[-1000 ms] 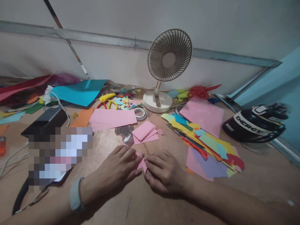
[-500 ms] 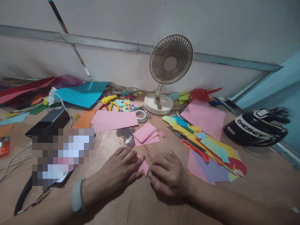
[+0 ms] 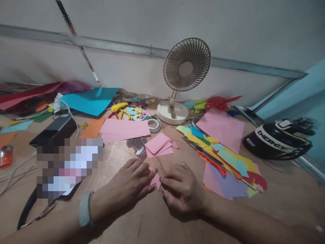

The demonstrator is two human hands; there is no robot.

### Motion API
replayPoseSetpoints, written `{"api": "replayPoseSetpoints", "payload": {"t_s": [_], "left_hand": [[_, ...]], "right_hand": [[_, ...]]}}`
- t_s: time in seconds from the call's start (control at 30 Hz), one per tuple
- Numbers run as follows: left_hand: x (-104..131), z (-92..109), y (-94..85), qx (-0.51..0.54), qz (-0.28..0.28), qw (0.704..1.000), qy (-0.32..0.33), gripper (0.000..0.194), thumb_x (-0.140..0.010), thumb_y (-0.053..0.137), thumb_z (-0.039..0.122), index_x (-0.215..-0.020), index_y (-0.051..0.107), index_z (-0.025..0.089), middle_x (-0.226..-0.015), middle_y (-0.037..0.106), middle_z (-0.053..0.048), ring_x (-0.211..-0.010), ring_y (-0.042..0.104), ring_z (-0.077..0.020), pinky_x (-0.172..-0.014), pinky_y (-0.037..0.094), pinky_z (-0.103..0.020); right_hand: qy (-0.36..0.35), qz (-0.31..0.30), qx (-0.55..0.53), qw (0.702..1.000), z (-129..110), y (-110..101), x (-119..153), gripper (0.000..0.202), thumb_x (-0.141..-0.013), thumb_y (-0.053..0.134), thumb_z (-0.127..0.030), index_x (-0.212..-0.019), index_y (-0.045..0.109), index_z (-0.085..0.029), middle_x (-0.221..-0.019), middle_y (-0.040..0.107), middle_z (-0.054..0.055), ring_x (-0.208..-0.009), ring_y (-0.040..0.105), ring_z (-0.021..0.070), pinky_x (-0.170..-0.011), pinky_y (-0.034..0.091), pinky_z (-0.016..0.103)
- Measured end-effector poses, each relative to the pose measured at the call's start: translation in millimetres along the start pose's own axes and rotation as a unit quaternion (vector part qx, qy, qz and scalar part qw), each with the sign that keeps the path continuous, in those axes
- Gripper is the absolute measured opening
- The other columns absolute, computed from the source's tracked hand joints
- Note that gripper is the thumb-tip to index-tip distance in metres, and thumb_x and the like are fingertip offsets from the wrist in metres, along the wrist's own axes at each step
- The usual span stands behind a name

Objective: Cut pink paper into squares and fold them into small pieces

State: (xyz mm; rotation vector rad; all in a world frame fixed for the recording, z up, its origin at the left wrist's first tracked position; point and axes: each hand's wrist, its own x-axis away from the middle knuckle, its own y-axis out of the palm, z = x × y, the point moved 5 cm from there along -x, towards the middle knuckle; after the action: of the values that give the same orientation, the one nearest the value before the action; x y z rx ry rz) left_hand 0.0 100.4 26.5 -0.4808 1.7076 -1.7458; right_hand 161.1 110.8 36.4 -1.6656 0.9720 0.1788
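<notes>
A small pointed piece of pink paper [image 3: 156, 182] is between my two hands, just above the tabletop. My left hand [image 3: 135, 181] is closed on its left side, with the thumb and fingers pinching it and covering part of it. From the other side, my right hand [image 3: 181, 188] pinches the paper's right edge between thumb and curled fingers. Just beyond the hands lies a stack of folded pink paper [image 3: 157, 144], with a tiny pink scrap [image 3: 175, 145] beside it.
A white fan [image 3: 186, 67] stands at the back. Scissors with orange handles [image 3: 215, 165] lie on coloured paper strips [image 3: 228, 157] at right, near a black bottle [image 3: 266, 139]. Tape rolls [image 3: 153, 125], yellow-handled pliers [image 3: 120, 107], a black box [image 3: 54, 130] and a blurred-out phone [image 3: 72, 169] sit leftward.
My right fingers have shifted slightly left along the pink paper's edge. Both hands keep hold of it. The whole view has moved a little.
</notes>
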Motion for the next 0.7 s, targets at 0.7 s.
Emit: {"api": "replayPoseSetpoints", "payload": {"t_s": [0.7], "left_hand": [[8.7,10.4,9.6,0.015,0.075,0.997,-0.005,0.016,-0.099,0.051,0.025,-0.096,0.065,0.020,-0.089,0.061,-0.003,-0.089,0.057,-0.0223,-0.107,0.035,-0.046]], "right_hand": [[-0.012,-0.071,0.064,0.995,-1.8,7.2,5.0,0.018,-0.090,0.057,-0.024,-0.101,0.069,-0.016,-0.085,0.067,0.006,-0.082,0.054,0.0215,-0.079,0.034,0.038]]}}
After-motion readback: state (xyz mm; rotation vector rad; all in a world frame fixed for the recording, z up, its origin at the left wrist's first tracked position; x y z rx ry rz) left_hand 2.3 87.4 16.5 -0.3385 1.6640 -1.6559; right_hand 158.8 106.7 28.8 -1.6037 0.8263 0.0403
